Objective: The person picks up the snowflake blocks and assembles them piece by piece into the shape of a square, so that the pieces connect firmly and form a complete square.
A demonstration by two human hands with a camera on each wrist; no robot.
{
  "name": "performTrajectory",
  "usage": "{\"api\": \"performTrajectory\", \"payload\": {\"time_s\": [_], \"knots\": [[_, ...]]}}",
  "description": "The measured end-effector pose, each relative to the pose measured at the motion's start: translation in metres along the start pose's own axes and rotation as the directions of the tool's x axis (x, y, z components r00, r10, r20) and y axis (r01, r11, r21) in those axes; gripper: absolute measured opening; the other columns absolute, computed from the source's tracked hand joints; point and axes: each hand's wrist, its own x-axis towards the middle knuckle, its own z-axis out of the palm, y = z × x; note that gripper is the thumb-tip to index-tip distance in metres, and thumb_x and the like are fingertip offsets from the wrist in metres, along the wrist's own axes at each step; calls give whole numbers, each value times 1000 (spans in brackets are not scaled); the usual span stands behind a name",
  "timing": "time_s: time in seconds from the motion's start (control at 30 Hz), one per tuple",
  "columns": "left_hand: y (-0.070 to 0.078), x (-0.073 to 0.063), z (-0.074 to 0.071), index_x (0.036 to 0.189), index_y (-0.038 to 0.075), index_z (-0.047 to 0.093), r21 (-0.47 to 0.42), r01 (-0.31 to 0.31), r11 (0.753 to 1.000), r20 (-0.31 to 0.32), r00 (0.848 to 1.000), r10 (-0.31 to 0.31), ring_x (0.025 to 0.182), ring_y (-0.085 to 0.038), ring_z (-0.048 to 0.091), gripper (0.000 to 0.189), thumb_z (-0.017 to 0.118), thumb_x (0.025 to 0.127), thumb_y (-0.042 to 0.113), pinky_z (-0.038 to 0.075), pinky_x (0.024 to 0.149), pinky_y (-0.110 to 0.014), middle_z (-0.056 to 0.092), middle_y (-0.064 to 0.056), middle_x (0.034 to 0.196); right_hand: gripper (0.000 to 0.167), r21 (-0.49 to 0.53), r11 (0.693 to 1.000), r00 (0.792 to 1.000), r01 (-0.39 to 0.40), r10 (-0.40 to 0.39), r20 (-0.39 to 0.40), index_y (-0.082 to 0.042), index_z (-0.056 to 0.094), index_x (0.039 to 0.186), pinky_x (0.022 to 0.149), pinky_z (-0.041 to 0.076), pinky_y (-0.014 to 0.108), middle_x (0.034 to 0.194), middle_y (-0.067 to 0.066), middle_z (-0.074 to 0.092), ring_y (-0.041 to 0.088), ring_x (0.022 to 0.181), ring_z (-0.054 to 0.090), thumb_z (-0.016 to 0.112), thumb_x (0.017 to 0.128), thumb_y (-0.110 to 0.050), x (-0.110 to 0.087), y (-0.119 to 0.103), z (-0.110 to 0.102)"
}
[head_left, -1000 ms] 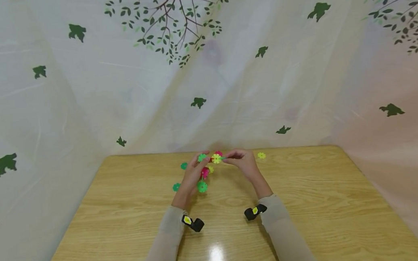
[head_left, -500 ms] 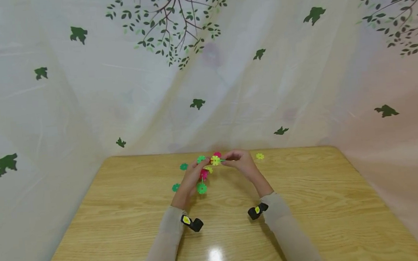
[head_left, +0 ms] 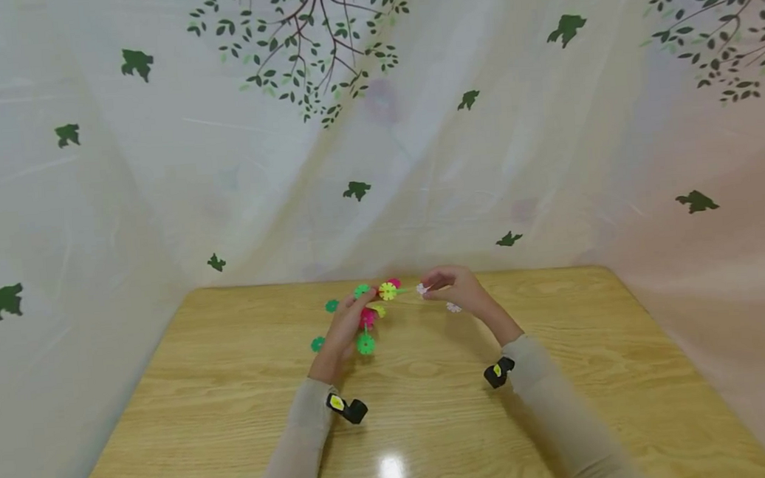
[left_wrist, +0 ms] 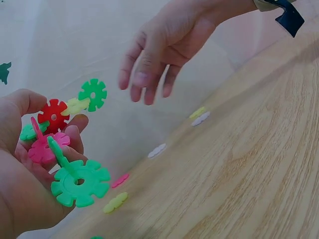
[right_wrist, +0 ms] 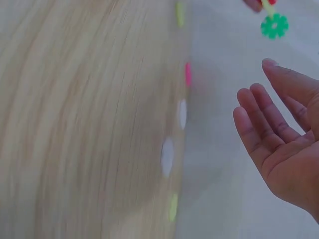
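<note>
My left hand (head_left: 345, 324) grips a chain of notched plastic flower discs joined edge to edge. In the left wrist view it includes a red disc (left_wrist: 60, 109) by the thumb, a pink disc (left_wrist: 40, 153) and a large green disc (left_wrist: 94, 189) close to the palm. A pale yellow disc (left_wrist: 75, 106) links the red one to a green end disc (left_wrist: 93, 87), which points toward my right hand (head_left: 462, 290). That hand is apart from the chain, its fingers loosely bent with nothing between them, as the right wrist view shows (right_wrist: 294, 144).
Loose discs lie along the table's (head_left: 565, 374) far edge: white discs (left_wrist: 157, 151) (right_wrist: 168, 157), a pink disc (left_wrist: 120, 180) and yellow discs (left_wrist: 115, 202) (right_wrist: 173, 206). Left of my left hand lie green discs (head_left: 332, 306) (head_left: 318, 344). A pale printed curtain (head_left: 273, 202) hangs behind.
My right hand has let go of the chain's green end disc and moved right. White discs it covered now show, and it hides the yellow disc at right. The left hand keeps its grip.
</note>
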Motion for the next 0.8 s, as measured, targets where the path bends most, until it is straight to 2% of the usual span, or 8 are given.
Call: {"api": "performTrajectory", "payload": {"time_s": [0.07,0.13,0.23,0.27,0.37,0.53,0.73,0.8], "knots": [[1,-1,-1,140,11,61,2,9,1000,3,1000,-9,140,-26,42,48,59,102,40,36,115,-43,52,-8,151,29,-57,998,1000,-2,2,2,8,70,114,82,57,26,113,25,72,27,97,71,78,88,-4,-1,8,-10],[1,-1,-1,140,13,62,2,17,1000,-3,1000,-17,132,-20,47,47,59,102,41,42,106,-35,51,-6,152,29,-96,995,1000,0,2,14,11,69,112,78,55,22,109,28,71,28,93,70,78,87,-1,-2,16,-19],[2,-1,0,138,12,63,-7,11,1000,-9,1000,-11,99,-11,57,45,60,102,40,48,80,-22,54,-6,146,28,-147,989,999,7,-2,39,14,68,111,75,54,20,106,31,70,32,91,70,77,87,2,-7,26,-29],[2,0,0,137,11,63,-15,6,1000,-9,1000,-6,88,-9,57,45,60,103,39,47,71,-19,56,-8,143,28,-158,987,999,6,1,47,14,68,111,75,54,20,105,32,70,34,91,70,77,87,2,-9,29,-32],[1,0,1,138,8,61,-33,-22,999,2,1000,22,65,-4,52,45,59,104,36,43,57,-16,57,-9,138,27,-173,985,998,2,9,63,15,67,109,75,54,20,102,32,70,37,91,69,77,87,4,-13,37,-37],[0,1,0,144,7,53,-40,-72,997,27,997,73,55,-2,48,47,57,105,33,40,52,-17,58,-7,134,26,-190,982,996,-7,25,90,15,68,106,76,55,21,99,30,71,35,90,70,79,85,4,-16,46,-42],[1,0,0,144,10,53,-22,-107,994,40,993,108,59,-3,50,44,57,106,32,41,51,-21,61,-7,129,31,-215,976,991,-42,69,117,14,68,110,83,59,32,104,29,72,37,97,70,80,83,3,-14,51,-43],[1,0,-1,143,11,52,-10,-116,993,42,992,116,62,-5,51,43,56,106,32,41,52,-22,62,-7,127,33,-236,970,987,-66,97,125,13,69,111,82,57,33,104,27,72,33,95,69,81,83,1,-13,51,-43]]}}
